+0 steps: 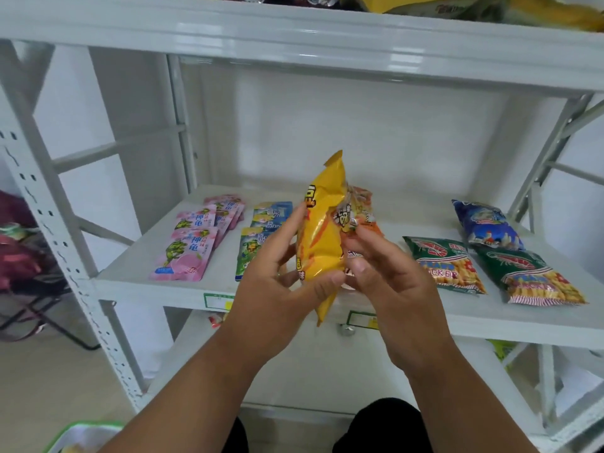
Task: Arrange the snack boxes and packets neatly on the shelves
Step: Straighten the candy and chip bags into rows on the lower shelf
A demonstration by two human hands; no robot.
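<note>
Yellow packet (322, 243) upright above the middle shelf's (137, 284) front edge, left grip (277, 282) curled round it. Right grip (389, 279) pinching an orange packet (359, 210) just beside. Pink packets (192, 246) left, green packets (444, 266) right, flat on that shelf.

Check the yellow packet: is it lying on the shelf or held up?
Held up. The yellow packet stands on end between the left hand and right hand, above the shelf.

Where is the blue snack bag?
In the head view, the blue bag lies at the far right of the middle shelf, toward the back, just behind the two green cracker bags.
</note>
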